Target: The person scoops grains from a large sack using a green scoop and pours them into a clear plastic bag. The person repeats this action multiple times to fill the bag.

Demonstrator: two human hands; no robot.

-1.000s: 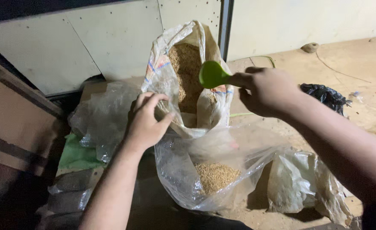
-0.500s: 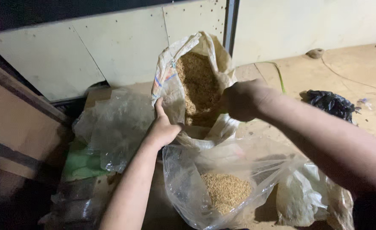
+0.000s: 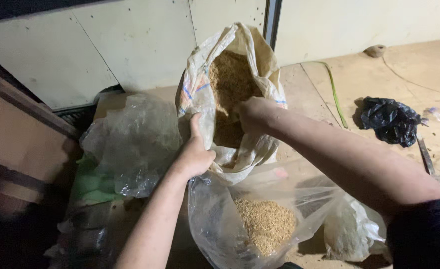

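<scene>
Grain everywhere in this shot, and both hands are busy at the big woven sack (image 3: 200, 89), which stands propped against the pale wall panel (image 3: 130, 45) so its mouth gapes toward the camera. The left hand (image 3: 194, 154) has the sack's near rim pinched, thumb pointing up along the outside and fingers curled over the edge, and that grip looks like what keeps the floppy mouth pulled open and low. The right hand (image 3: 253, 113) is plunged inside the sack, down among the brown grain (image 3: 230, 79); its fingers are buried out of sight, so I cannot tell whether they are spread, closed, or wrapped round anything. Just below the sack, right under both forearms, sits a clear plastic bag (image 3: 299, 199) with its top slumped wide open and a small heap of the same grain (image 3: 264, 224) at the bottom, placed close, it seems, so that anything lifted from the sack has only a short way to travel. To the left, a crumpled clear plastic sheet (image 3: 135, 144) lies over something green (image 3: 93, 184). A second, cloudy plastic bag (image 3: 352, 229) slumps at the lower right. Over on the wooden floor (image 3: 404, 74), well apart from the action, a black plastic bag (image 3: 390, 119) lies bunched up, with a thin green cord (image 3: 334, 94) trailing beside it.
</scene>
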